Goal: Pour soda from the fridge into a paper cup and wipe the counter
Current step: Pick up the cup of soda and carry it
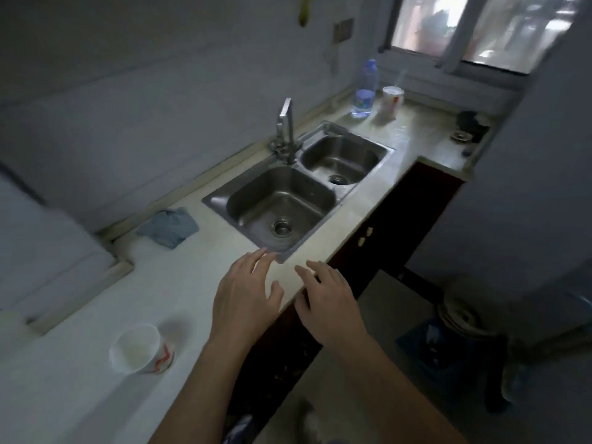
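Note:
A white paper cup (138, 347) with red marks stands upright on the pale counter (179, 283), near its front edge at the lower left. A crumpled blue cloth (168, 227) lies by the wall, left of the sink. My left hand (245, 299) hovers over the counter's front edge, palm down with fingers spread, holding nothing. My right hand (326, 302) is beside it, just past the edge, also spread and empty. Both hands are to the right of the cup and apart from it. No soda container shows.
A steel double sink (217, 200) with a tap (286, 129) sits mid-counter. Far behind it stand a clear plastic bottle (365, 91) and a second paper cup (391, 100). A white appliance (38, 251) fills the left. Dark cabinet doors (384, 229) lie below; clutter sits on the floor at right.

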A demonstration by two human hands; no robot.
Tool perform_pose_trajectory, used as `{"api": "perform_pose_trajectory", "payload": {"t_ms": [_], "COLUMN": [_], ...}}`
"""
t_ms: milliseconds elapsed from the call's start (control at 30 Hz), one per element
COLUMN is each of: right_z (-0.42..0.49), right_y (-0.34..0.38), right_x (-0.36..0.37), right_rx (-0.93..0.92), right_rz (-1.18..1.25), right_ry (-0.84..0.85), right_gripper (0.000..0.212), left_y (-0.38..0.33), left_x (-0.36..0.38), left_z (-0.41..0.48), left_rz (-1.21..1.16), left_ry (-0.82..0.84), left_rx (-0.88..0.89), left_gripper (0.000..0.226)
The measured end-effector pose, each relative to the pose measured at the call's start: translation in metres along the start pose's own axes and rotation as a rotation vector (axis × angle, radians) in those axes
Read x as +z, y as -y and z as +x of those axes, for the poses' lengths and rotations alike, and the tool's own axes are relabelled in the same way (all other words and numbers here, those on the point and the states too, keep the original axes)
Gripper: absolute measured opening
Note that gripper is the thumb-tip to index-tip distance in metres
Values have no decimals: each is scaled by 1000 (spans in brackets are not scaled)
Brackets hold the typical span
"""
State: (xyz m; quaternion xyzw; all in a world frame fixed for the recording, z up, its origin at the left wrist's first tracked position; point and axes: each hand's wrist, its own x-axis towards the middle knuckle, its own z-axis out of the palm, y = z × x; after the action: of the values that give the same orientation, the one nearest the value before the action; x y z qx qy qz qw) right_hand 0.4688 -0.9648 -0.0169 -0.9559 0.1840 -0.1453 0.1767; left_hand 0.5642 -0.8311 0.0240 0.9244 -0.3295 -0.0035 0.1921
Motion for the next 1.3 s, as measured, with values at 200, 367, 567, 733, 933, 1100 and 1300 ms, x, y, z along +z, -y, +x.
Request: {"api": "perform_pose_trajectory", "payload": {"t_ms": [200, 367, 567, 733, 933, 1100, 1300], "right_z": [46, 65, 77, 84, 79, 62, 41], "right_y": [47, 101, 145, 151, 130, 116, 114], "right_x": [41, 72, 104, 135, 188, 230, 264], "right_rx": [-262, -465, -635, -661, -618, -615, -634], "right_rz": [64, 114, 136, 123, 150, 214, 308], "right_ry": [133, 196, 262, 313, 467, 514, 489], "right_gripper": [52, 53, 54, 54, 59, 61, 53], "left_y": [60, 111, 157, 197, 235, 249, 255], "left_x": [-24, -42, -54, -44, -6, 25, 49], "left_z": [-11, -45, -85, -119, -149, -149, -137], "left_rz": [17, 33, 19, -45, -143, -345, -608], "left_ry": [-90, -174, -249, -294, -169, -56, -120], "left_rx": [-257, -457, -609, -750, -835, -799, -761], "left_gripper": [52, 52, 50, 49, 55, 72, 86]}}
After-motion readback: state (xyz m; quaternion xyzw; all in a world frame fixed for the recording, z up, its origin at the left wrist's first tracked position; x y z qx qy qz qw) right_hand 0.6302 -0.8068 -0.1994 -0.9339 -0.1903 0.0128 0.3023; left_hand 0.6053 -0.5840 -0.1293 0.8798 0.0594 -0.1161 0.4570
